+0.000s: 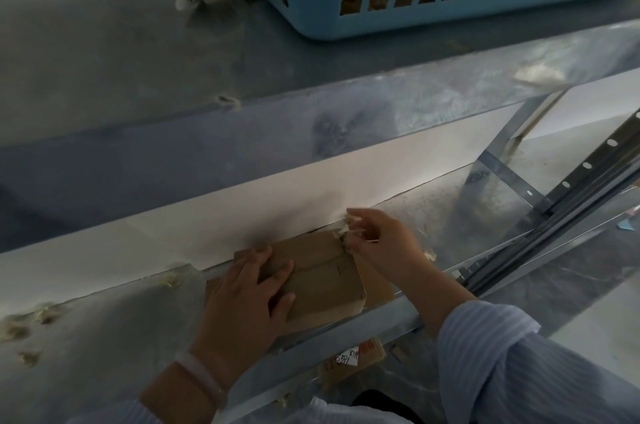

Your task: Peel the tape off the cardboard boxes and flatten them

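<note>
Two hands work one small cardboard box (pixel 322 281), lying at the metal shelf's (pixel 443 212) front edge. The left hand (pixel 242 297) presses on the box, fingers spread. The right hand (pixel 379 243) pinches tape (pixel 342 233) at the box's far right corner between thumb and fingertips.

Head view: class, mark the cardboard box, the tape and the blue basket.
cardboard box (pixel 322 281), head view, bare top face.
tape (pixel 344 233), head view, lifted end by far corner.
blue basket (pixel 415 22), head view, front wall's solid base.
</note>
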`<action>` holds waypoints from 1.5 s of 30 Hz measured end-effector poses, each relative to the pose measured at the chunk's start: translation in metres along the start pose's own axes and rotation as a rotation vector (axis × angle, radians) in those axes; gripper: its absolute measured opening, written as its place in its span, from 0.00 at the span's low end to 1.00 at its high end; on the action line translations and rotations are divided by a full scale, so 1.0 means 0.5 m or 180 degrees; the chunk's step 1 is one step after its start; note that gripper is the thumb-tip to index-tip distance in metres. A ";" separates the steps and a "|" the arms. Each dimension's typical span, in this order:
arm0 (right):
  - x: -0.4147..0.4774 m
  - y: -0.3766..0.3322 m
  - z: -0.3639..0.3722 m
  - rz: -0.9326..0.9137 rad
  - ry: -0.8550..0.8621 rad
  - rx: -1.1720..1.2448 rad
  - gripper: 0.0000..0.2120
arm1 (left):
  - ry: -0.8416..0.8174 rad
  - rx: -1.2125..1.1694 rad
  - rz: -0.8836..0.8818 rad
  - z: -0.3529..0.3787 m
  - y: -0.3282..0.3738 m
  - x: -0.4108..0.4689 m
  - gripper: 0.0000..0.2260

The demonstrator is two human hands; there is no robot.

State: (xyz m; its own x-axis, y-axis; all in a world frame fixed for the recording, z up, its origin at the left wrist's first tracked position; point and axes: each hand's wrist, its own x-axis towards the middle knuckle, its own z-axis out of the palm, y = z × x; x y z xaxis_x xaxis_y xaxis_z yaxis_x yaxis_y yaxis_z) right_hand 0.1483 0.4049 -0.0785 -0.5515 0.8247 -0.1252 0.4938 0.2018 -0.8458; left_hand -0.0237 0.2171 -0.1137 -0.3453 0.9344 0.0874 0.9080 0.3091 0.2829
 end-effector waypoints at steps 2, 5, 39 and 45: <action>0.008 0.004 -0.003 0.0134 -0.0099 0.0189 0.27 | 0.0009 0.0014 0.0008 0.000 0.000 0.000 0.23; 0.025 0.004 -0.003 0.0311 -0.0389 0.0231 0.22 | 0.0011 0.0020 -0.0008 0.001 0.001 -0.001 0.24; 0.073 0.031 0.048 0.0428 0.0169 0.0361 0.03 | -0.0036 -0.0023 -0.0117 -0.001 0.005 0.001 0.23; 0.073 0.023 0.062 0.0642 0.0372 0.0361 0.10 | -0.0009 -0.0042 -0.0140 0.002 0.007 0.003 0.24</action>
State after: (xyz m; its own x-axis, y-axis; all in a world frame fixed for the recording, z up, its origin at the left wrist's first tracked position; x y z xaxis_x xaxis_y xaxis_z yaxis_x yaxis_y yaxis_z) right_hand 0.1128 0.4209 -0.1089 -0.3649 0.8990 -0.2422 0.5037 -0.0281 -0.8634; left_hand -0.0209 0.2197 -0.1134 -0.3842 0.9204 0.0720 0.8887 0.3476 0.2989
